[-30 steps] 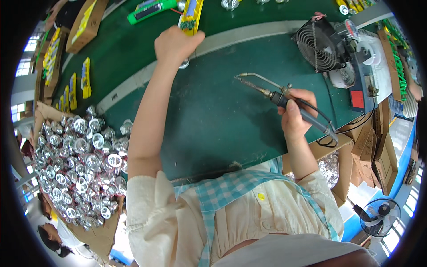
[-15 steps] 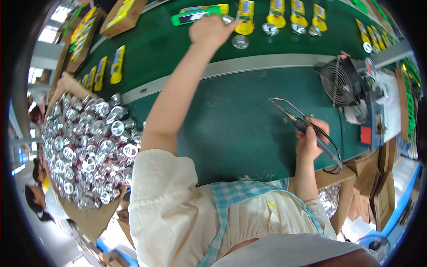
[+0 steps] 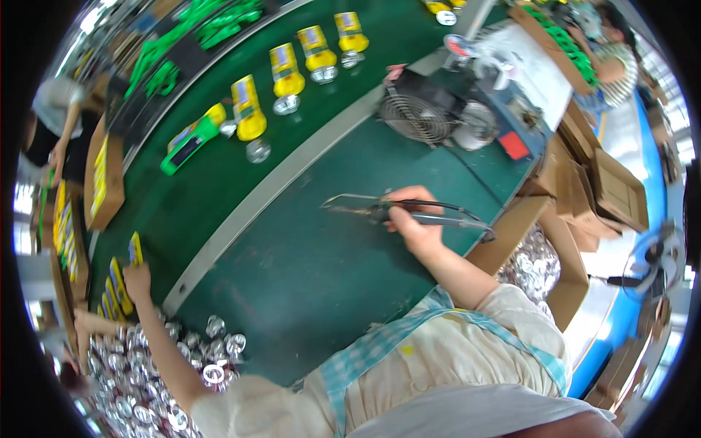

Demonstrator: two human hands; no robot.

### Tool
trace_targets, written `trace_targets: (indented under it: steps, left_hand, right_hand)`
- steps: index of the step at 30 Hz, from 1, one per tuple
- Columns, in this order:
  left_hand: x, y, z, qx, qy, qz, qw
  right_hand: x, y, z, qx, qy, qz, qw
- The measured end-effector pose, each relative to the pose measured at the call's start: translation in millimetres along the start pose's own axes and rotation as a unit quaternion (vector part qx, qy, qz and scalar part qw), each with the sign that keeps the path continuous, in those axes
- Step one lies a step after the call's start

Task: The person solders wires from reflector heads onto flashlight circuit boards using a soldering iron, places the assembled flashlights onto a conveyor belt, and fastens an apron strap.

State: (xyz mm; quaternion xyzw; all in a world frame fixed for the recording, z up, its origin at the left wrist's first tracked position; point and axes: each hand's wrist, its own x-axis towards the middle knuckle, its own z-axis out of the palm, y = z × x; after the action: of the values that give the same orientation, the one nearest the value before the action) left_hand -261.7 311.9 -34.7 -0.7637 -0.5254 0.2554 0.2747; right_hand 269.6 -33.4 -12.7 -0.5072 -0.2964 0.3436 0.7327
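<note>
My left hand [image 3: 137,281] reaches far out to the left, its fingers closed on the lower end of a slim yellow casing [image 3: 136,248] on the dark green belt. Several similar yellow casings [image 3: 115,288] lie beside it. In my right hand [image 3: 416,219] is a soldering iron [image 3: 445,220] with a thin bent metal tube along its tip, held over the green worktop [image 3: 321,263]. Farther up the belt, several yellow casings [image 3: 285,71] have round silver reflectors [image 3: 286,104] at their lower ends. A green casing [image 3: 191,140] with a yellow end lies aslant nearby.
Silver reflectors [image 3: 139,365] are heaped at the lower left under my left arm. A small fan [image 3: 416,117] stands at the worktop's far right. An open carton [image 3: 577,270] holds more reflectors. Co-workers sit or stand at the far left and upper right. A metal rail [image 3: 292,168] divides belt from worktop.
My left hand has left the green casing and swung left to a yellow casing. My right hand still holds the soldering iron, now pointing more to the left. The view has turned.
</note>
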Motion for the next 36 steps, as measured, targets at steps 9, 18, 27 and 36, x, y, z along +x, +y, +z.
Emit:
trace_targets:
  steps: [9,18,27,36]
  left_hand:
    - [-182,244,-265,-0.56,0.157,0.036,0.813]
    - [-194,190,-236,-0.461,0.23,-0.051,0.855]
    - [-169,163,-203,-0.466,0.163,0.109,0.863]
    - [-146,184,-211,-0.516,0.189,-0.053,0.834]
  right_hand:
    - [0,12,4,0.018,0.008,-0.019,1.0]
    - [0,13,1,0.051,-0.017,-0.073,0.996]
    - [-5,10,8,0.03,-0.001,-0.062,0.998]
    - [-4,10,12,0.04,-0.028,-0.049,0.998]
